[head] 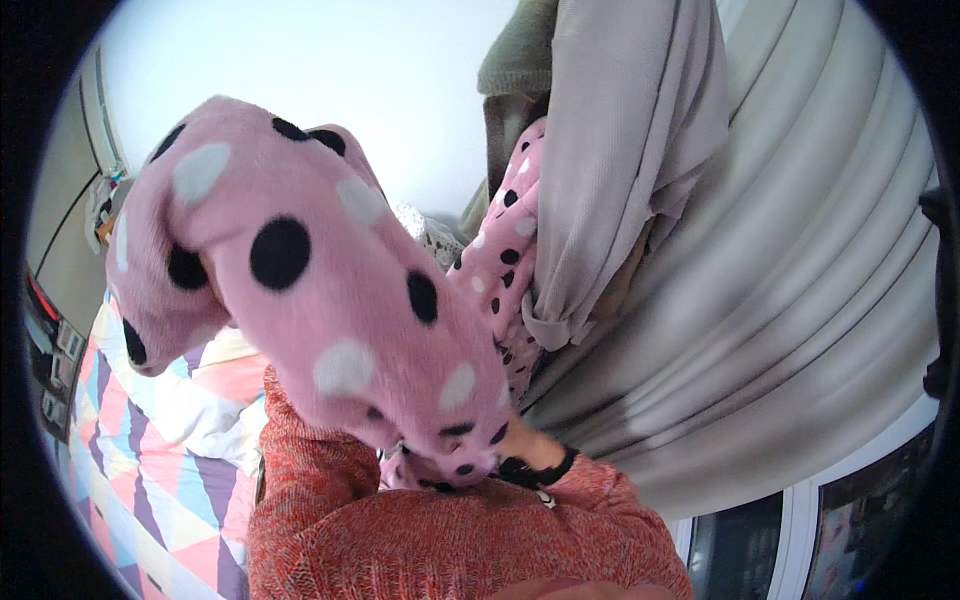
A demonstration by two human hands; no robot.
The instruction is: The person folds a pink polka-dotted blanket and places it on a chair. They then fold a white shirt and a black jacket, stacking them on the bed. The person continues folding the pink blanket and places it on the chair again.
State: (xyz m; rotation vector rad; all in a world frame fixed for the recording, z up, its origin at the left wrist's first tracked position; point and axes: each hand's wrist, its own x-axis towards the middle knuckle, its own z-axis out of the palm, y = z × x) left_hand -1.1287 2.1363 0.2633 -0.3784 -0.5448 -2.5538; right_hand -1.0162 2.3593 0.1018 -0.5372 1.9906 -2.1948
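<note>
A pink fleece garment (360,277) with large black and white dots fills the space before my chest. Its upper end is raised and folds over at the left; its lower end bunches against my red knitted sweater (450,540). My right hand (531,444) is at that bunched end, gripping the fabric, its fingers mostly covered by it. Around the right wrist is a black band (559,469). The left sweater sleeve (315,457) runs up behind the garment, which hides my left hand.
A grey garment (607,165) and an olive knit (517,49) hang ahead, with more pink dotted fabric (510,225) between them. Long beige curtains (750,285) cover the right side, above a white window frame (799,525). On the left lies a bed cover (172,480) with coloured triangles.
</note>
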